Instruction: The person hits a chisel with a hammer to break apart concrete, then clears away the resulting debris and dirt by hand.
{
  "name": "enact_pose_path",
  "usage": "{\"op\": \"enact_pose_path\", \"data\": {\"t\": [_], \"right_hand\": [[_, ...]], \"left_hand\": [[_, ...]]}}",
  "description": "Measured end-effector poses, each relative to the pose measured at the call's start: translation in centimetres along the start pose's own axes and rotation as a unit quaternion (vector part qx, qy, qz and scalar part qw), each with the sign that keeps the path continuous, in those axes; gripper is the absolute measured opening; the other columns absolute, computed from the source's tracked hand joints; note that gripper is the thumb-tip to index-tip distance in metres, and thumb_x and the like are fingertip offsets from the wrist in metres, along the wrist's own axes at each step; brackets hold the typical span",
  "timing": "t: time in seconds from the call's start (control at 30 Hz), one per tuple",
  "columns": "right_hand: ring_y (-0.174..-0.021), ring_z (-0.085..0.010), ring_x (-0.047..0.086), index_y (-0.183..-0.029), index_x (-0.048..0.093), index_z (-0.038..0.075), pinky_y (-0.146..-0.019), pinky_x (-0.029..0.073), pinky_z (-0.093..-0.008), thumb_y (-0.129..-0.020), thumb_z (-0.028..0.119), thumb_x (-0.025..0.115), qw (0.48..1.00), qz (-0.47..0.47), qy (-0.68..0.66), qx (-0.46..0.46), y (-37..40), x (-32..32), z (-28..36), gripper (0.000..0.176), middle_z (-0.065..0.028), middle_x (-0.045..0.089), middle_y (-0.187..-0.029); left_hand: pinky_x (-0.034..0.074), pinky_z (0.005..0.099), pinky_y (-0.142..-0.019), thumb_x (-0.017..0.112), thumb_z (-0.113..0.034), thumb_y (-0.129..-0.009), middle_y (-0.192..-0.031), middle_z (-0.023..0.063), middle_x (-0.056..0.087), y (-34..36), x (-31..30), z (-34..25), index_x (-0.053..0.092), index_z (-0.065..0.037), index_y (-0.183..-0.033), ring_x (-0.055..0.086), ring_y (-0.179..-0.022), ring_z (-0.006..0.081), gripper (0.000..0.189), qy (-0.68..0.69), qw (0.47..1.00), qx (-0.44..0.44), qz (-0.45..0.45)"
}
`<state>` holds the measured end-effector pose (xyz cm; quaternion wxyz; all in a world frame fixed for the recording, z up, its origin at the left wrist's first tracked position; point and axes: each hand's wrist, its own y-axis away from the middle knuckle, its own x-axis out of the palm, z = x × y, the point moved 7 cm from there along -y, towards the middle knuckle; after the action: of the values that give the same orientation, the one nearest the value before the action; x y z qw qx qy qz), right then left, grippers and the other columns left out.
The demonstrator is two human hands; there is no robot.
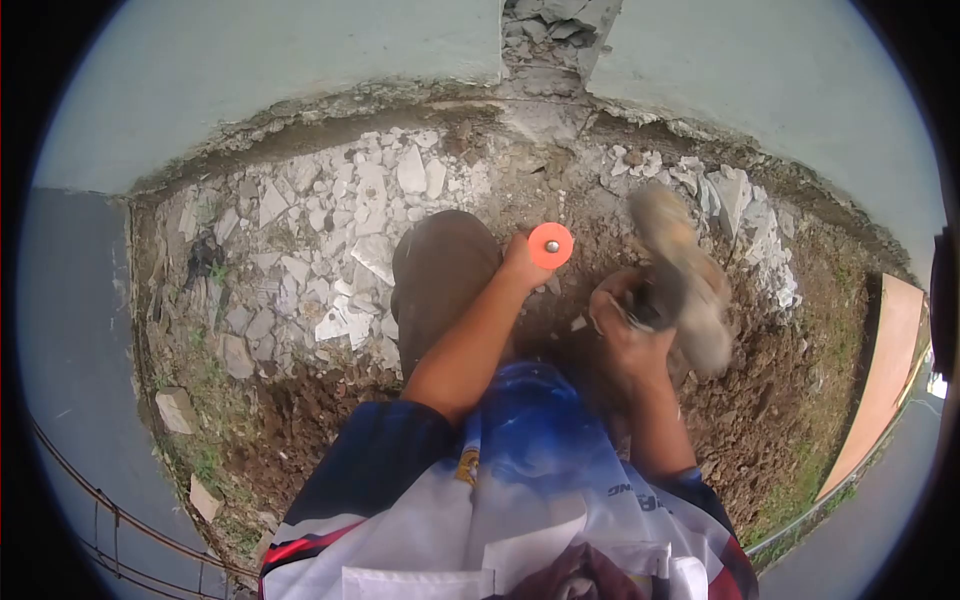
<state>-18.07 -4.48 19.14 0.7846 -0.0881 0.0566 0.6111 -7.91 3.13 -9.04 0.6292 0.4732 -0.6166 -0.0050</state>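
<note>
My left hand is closed around a chisel, seen from its struck end. The chisel's round orange hand guard has a metal tip at its centre and hides the shaft below. My right hand is wrapped round a hammer, whose pale, worn head and dark middle are smeared by motion. The hammer is to the right of the chisel and apart from it. Broken ground lies beneath both hands.
White and grey rubble covers the ground on the left, with loose brown soil nearer me. A pale wall has a broken vertical channel. An orange-brown board is at right, a rusty rebar frame at lower left.
</note>
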Motion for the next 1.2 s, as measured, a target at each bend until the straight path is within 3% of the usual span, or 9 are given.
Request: {"op": "enact_pose_path", "data": {"t": [0.1,0.2,0.27,0.33,0.47,0.63,0.8,1.07,1.2], "right_hand": [[-0.073,-0.0146,0.058,-0.088,0.059,0.0,-0.063,0.046,-0.0291,-0.075,0.003,0.059,0.996,-0.062,-0.044,-0.054,0.8,0.9,-3.3,0.014,-0.0129,0.062,-0.085],[-0.057,-0.0107,0.052,-0.08,0.058,0.001,-0.05,0.042,-0.027,-0.071,0.0,0.061,0.948,0.045,0.049,0.313,2.7,2.5,-16.6,0.009,-0.0038,0.058,-0.069],[-0.054,-0.011,0.051,-0.077,0.058,0.002,-0.048,0.041,-0.0277,-0.07,0.0,0.061,0.959,0.001,-0.043,0.279,1.2,2.1,-16.1,0.008,-0.0024,0.057,-0.064],[-0.05,-0.01,0.05,-0.07,0.056,0.004,-0.046,0.04,-0.0279,-0.071,0.0,0.06,0.956,-0.074,-0.095,0.269,1.4,1.2,-13.3,0.005,-0.0006,0.055,-0.06],[-0.047,-0.0125,0.052,-0.066,0.054,0.004,-0.044,0.04,-0.0277,-0.072,0.0,0.058,0.961,-0.113,-0.104,0.229,1.7,-1.1,-14.5,0.008,-0.0038,0.056,-0.058],[-0.045,-0.0148,0.053,-0.064,0.054,0.002,-0.044,0.042,-0.028,-0.074,-0.001,0.058,0.948,-0.137,-0.176,0.226,2.1,-1.7,-14.2,0.01,-0.0058,0.058,-0.057],[-0.048,-0.013,0.054,-0.069,0.055,0.001,-0.046,0.042,-0.0268,-0.077,0.001,0.059,0.972,-0.125,-0.11,0.164,1.4,-4.5,-9.9,0.009,-0.0049,0.058,-0.057],[-0.055,-0.012,0.054,-0.088,0.053,0.002,-0.053,0.044,-0.0258,-0.08,0.002,0.063,0.959,-0.201,-0.168,-0.111,0.2,-8.3,3.7,0.013,-0.0089,0.059,-0.07],[-0.062,-0.0167,0.056,-0.096,0.05,0.003,-0.053,0.048,-0.0337,-0.076,0.005,0.065,0.939,-0.279,-0.174,-0.102,0.0,-4.4,-5.5,0.025,-0.0083,0.055,-0.073]], "left_hand": [[0.045,0.0449,-0.096,0.027,-0.017,-0.093,-0.117,0.0183,0.055,0.2,0.2,0.1,0.051,0.004,-0.116,0.054,-0.11,0.0295,0.039,0.065,0.995,-0.007,-0.079],[0.049,0.0436,-0.09,0.032,-0.015,-0.093,-0.109,0.0184,0.059,-0.6,0.3,0.5,0.054,0.003,-0.111,0.058,-0.103,0.0289,0.034,-0.134,0.988,-0.005,0.082],[0.053,0.0426,-0.081,0.036,-0.013,-0.092,-0.103,0.0175,0.061,-5.6,-3.0,1.7,0.056,0.003,-0.109,0.062,-0.094,0.0283,0.031,-0.502,0.833,0.138,0.185],[0.057,0.0407,-0.064,0.047,-0.013,-0.089,-0.094,0.0154,0.063,-2.3,-5.1,4.8,0.059,-0.001,-0.106,0.066,-0.077,0.027,0.024,-0.255,0.956,-0.116,-0.093],[0.05,0.0337,-0.081,0.062,-0.023,-0.081,-0.097,0.014,0.065,-3.8,-12.0,7.0,0.058,-0.002,-0.104,0.063,-0.093,0.0222,0.032,-0.652,0.733,0.08,-0.178],[0.051,0.0355,-0.064,0.06,-0.016,-0.083,-0.094,0.0104,0.064,4.9,3.2,1.0,0.058,-0.003,-0.101,0.065,-0.078,0.0219,0.022,-0.71,0.664,0.184,-0.143],[0.05,0.0349,-0.067,0.054,-0.017,-0.092,-0.091,0.0061,0.057,0.8,0.1,3.4,0.054,-0.009,-0.105,0.058,-0.081,0.0178,0.016,-0.269,0.96,-0.058,-0.045],[0.053,0.0483,-0.08,0.036,-0.02,-0.094,-0.107,0.0151,0.058,-5.2,1.1,2.3,0.05,-0.006,-0.114,0.061,-0.095,0.0285,0.028,-0.08,0.988,-0.108,-0.078],[0.051,0.0489,-0.086,0.032,-0.016,-0.092,-0.115,0.0181,0.057,-4.6,4.1,0.4,0.053,0.001,-0.116,0.06,-0.103,0.0297,0.036,0.004,0.99,-0.095,-0.102]]}}
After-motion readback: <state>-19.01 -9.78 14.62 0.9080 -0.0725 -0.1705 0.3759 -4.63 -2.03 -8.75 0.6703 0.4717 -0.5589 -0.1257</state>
